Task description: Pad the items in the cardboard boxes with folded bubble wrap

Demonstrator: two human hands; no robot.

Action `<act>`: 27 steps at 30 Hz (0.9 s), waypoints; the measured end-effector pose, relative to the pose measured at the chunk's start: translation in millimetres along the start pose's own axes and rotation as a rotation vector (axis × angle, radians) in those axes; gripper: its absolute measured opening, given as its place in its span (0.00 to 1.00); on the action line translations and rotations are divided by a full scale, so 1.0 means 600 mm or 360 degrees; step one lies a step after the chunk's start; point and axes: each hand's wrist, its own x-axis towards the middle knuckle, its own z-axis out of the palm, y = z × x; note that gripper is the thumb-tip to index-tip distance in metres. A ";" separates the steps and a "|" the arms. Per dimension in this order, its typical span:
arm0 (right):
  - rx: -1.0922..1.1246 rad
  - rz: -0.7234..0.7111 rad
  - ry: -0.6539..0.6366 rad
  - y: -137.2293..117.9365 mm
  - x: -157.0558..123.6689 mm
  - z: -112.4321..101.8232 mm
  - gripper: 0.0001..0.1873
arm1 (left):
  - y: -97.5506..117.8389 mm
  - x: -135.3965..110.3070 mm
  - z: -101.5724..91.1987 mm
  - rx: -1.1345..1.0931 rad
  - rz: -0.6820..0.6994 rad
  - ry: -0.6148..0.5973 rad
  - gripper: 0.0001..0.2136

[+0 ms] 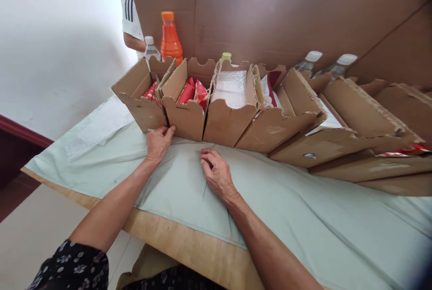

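My left hand rests low against the front of the cardboard boxes, its fingertips at the bottom edge where the leftmost box meets the second box. Its fingers are loosely bent, with nothing visible in them. On the pale green cloth lies my right hand, loosely curled with a gap between thumb and forefinger, holding nothing. Red packets show inside the second box. A bubble-wrapped item fills the third box. The fourth box holds a red and white packet.
More open boxes lean in a row to the right. Behind the row stand an orange bottle and several clear bottles. A large cardboard panel rises behind. Bubble wrap lies at left. Another person's sleeve shows behind the panel.
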 end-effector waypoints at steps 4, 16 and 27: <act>0.0002 -0.0032 0.0016 0.007 0.001 0.003 0.11 | 0.006 -0.012 0.009 0.0083 0.0030 0.0038 0.17; 0.0006 -0.0056 0.0032 0.023 0.009 0.009 0.13 | -0.151 -0.031 -0.225 0.0540 0.0022 0.0293 0.22; -0.0070 -0.0064 0.0017 0.024 0.010 0.005 0.14 | -0.195 0.037 -0.277 0.0397 -0.0095 0.0256 0.14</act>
